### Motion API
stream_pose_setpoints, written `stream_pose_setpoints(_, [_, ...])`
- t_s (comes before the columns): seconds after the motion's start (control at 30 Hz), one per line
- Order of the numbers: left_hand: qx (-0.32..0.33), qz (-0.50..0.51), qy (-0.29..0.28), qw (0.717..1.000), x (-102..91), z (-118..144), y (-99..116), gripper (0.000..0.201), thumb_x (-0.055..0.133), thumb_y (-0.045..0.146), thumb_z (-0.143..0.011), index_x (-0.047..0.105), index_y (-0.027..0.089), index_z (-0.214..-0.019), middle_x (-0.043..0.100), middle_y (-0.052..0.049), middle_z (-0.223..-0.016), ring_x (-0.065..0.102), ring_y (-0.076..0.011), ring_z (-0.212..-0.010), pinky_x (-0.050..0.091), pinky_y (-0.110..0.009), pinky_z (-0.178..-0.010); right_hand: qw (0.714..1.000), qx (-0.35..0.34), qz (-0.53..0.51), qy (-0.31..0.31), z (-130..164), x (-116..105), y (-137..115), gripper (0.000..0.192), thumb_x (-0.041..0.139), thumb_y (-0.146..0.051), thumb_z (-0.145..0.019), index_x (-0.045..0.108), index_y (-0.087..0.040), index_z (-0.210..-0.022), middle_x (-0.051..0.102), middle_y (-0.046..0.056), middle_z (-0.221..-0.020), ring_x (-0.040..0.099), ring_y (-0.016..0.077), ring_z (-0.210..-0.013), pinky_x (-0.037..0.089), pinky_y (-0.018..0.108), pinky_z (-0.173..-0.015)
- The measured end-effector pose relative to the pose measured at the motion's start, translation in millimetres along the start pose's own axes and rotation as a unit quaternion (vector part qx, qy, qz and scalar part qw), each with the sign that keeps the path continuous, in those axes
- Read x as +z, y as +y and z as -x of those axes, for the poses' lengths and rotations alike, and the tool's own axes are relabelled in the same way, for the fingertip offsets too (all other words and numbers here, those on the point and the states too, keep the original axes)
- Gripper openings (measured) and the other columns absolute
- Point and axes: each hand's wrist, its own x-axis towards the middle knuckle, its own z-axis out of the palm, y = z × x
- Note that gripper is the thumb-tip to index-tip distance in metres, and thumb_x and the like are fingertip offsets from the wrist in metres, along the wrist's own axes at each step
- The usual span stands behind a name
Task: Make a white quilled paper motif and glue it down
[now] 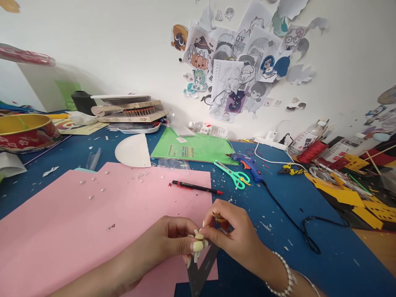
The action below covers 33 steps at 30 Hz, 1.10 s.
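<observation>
Small craft piece pinched over the pink sheet

A tiny brown-orange piece [220,218] sits between the fingertips of both hands (too small to identify), held just above the near right corner of the pink sheet [93,222], with a dark grey strip [201,270] slanting down below it, over that same corner.

A single head-worn camera looks forward and down, close over the blue table [309,198], toward the wall [108,41].
</observation>
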Motion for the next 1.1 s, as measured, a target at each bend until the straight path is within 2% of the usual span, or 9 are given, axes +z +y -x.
stream_pose_setpoints(0.17, [-0.003, 0.01, 0.009, 1.0, 2.6, 1, 0, 0.016, 0.068, 0.028, -0.061, 0.061, 0.013, -0.058, 0.055, 0.004, -0.052, 0.044, -0.0097, -0.052, 0.032, -0.02, -0.053, 1.0, 0.0, -0.002, -0.019, 0, 0, -1, 0.008, 0.057, -0.022, -0.073, 0.052, -0.016, -0.073, 0.05, -0.004, -0.066, 0.043, 0.0062, -0.056, 0.032, 0.016, -0.051])
stream_pose_setpoints(0.23, [0.0, 0.015, 0.006, 1.0, 1.1, 2, 2, 0.017, 0.068, 0.028, -0.062, 0.06, 0.014, -0.057, 0.055, 0.003, -0.053, 0.043, -0.0098, -0.053, 0.032, -0.021, -0.055, 1.0, -0.001, -0.006, -0.016, 0, -2, -1, 0.007, 0.05, -0.023, -0.079, 0.052, -0.017, -0.083, 0.052, -0.001, -0.073, 0.046, 0.0081, -0.062, 0.036, 0.018, -0.057])
stream_pose_setpoints(0.33, [0.013, 0.027, 0.001, 1.0, -3.2, 4, 5, 0.017, 0.064, 0.028, -0.066, 0.058, 0.015, -0.058, 0.055, 0.003, -0.055, 0.041, -0.0099, -0.055, 0.032, -0.021, -0.058, 1.0, -0.019, 0.001, -0.003, 0, -6, -2, 0.017, 0.038, -0.019, -0.085, 0.05, -0.018, -0.097, 0.053, 0.002, -0.084, 0.048, 0.0115, -0.079, 0.037, 0.023, -0.074])
stream_pose_setpoints(0.4, [0.027, 0.039, 0.005, 0.999, -6.1, 5, 7, 0.017, 0.063, 0.029, -0.068, 0.057, 0.015, -0.059, 0.053, 0.004, -0.055, 0.039, -0.0098, -0.055, 0.031, -0.02, -0.058, 0.999, -0.033, 0.006, -0.015, -1, -9, -2, 0.021, 0.036, -0.018, -0.086, 0.052, -0.02, -0.099, 0.054, 0.002, -0.087, 0.048, 0.0116, -0.083, 0.036, 0.024, -0.076])
stream_pose_setpoints(0.53, [0.041, 0.063, 0.019, 0.997, -9.0, 7, 7, 0.021, 0.061, 0.032, -0.07, 0.055, 0.016, -0.057, 0.051, 0.004, -0.057, 0.038, -0.01, -0.057, 0.032, -0.02, -0.06, 0.997, -0.035, -0.026, -0.07, -1, -13, 0, 0.02, 0.043, -0.025, -0.084, 0.055, -0.023, -0.1, 0.058, 0.0, -0.078, 0.053, 0.0088, -0.07, 0.041, 0.019, -0.064])
stream_pose_setpoints(0.6, [0.043, 0.07, 0.022, 0.996, -9.0, 7, 6, 0.021, 0.061, 0.032, -0.07, 0.055, 0.016, -0.057, 0.051, 0.004, -0.057, 0.039, -0.01, -0.057, 0.033, -0.02, -0.06, 0.994, -0.003, -0.055, -0.092, -1, -13, 1, 0.022, 0.045, -0.03, -0.082, 0.054, -0.022, -0.1, 0.059, -0.001, -0.072, 0.055, 0.0078, -0.062, 0.042, 0.017, -0.058])
stream_pose_setpoints(0.67, [0.045, 0.077, 0.023, 0.996, -8.8, 6, 5, 0.019, 0.061, 0.03, -0.07, 0.057, 0.016, -0.059, 0.052, 0.003, -0.057, 0.039, -0.0096, -0.056, 0.033, -0.02, -0.059, 0.99, 0.039, -0.084, -0.109, 0, -12, 2, 0.021, 0.045, -0.033, -0.081, 0.055, -0.019, -0.093, 0.058, -0.002, -0.066, 0.055, 0.0077, -0.057, 0.041, 0.017, -0.054])
stream_pose_setpoints(0.8, [0.043, 0.09, 0.024, 0.995, -9.0, 5, 4, 0.017, 0.062, 0.028, -0.07, 0.058, 0.015, -0.06, 0.052, 0.004, -0.054, 0.04, -0.0085, -0.053, 0.034, -0.019, -0.057, 0.981, 0.083, -0.118, -0.129, 1, -11, 2, 0.02, 0.046, -0.033, -0.081, 0.054, -0.016, -0.075, 0.055, -0.001, -0.062, 0.055, 0.0087, -0.057, 0.041, 0.017, -0.052])
stream_pose_setpoints(1.1, [0.046, 0.098, 0.022, 0.994, -9.6, 6, 6, 0.015, 0.061, 0.026, -0.072, 0.059, 0.014, -0.063, 0.053, 0.003, -0.057, 0.042, -0.0075, -0.052, 0.034, -0.018, -0.056, 0.984, 0.078, -0.086, -0.137, 1, -14, 1, 0.019, 0.047, -0.03, -0.081, 0.056, -0.015, -0.073, 0.054, -0.001, -0.059, 0.052, 0.0079, -0.055, 0.037, 0.016, -0.05])
